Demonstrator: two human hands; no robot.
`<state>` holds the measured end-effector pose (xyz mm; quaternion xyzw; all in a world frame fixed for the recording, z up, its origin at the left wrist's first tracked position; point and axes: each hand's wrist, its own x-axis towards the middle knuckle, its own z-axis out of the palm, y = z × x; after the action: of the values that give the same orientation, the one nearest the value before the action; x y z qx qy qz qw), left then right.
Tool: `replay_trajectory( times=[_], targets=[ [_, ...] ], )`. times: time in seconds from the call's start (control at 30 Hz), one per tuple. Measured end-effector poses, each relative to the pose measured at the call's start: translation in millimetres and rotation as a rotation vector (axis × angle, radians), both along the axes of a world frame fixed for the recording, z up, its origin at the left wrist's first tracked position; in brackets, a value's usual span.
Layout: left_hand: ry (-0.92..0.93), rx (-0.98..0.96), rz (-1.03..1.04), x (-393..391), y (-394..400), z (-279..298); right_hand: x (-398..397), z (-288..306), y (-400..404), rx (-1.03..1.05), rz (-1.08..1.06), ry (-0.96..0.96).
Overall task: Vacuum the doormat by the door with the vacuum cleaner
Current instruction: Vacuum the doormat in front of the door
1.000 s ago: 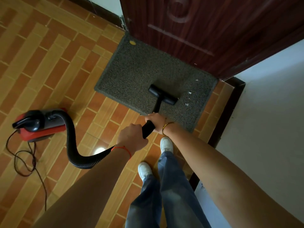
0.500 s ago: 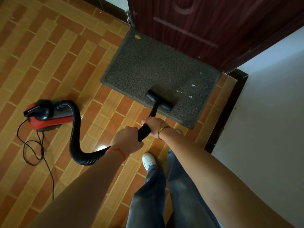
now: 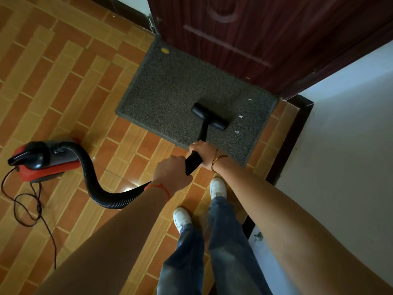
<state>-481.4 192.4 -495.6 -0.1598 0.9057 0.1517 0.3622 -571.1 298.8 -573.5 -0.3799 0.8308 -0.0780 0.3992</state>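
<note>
The vacuum wand point(image 3: 203, 133) looks rigid and light, best steered from its black handle point(image 3: 193, 162), while the ribbed hose point(image 3: 102, 188) trailing to the red canister point(image 3: 42, 162) is flexible and may drag. The grey doormat point(image 3: 170, 99) lies flat against the door point(image 3: 255, 35); being thin, it could bunch under suction. The floor nozzle point(image 3: 210, 116) rests on the mat near white scraps point(image 3: 240, 116). The right hand point(image 3: 205, 151) wraps the handle's upper end; the left hand point(image 3: 171, 172) clenches it lower, where the hose joins.
</note>
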Motion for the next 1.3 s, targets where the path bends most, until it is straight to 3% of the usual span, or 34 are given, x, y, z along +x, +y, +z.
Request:
replay_trajectory(
  times=[0.4, 0.7, 1.0, 1.3],
  targets=[
    [0.056, 0.025, -0.007, -138, 24, -14, -139, -9, 27, -0.003, -0.005, 0.065],
    [0.071, 0.022, -0.026, -198, 42, -28, -201, -15, 45, 0.026, -0.008, 0.094],
    [0.083, 0.054, 0.044, -203, 61, -32, -209, -12, 61, 0.021, 0.029, 0.105],
    [0.039, 0.071, 0.070, -156, 60, -28, -161, -12, 58, 0.041, 0.072, 0.075]
  ],
)
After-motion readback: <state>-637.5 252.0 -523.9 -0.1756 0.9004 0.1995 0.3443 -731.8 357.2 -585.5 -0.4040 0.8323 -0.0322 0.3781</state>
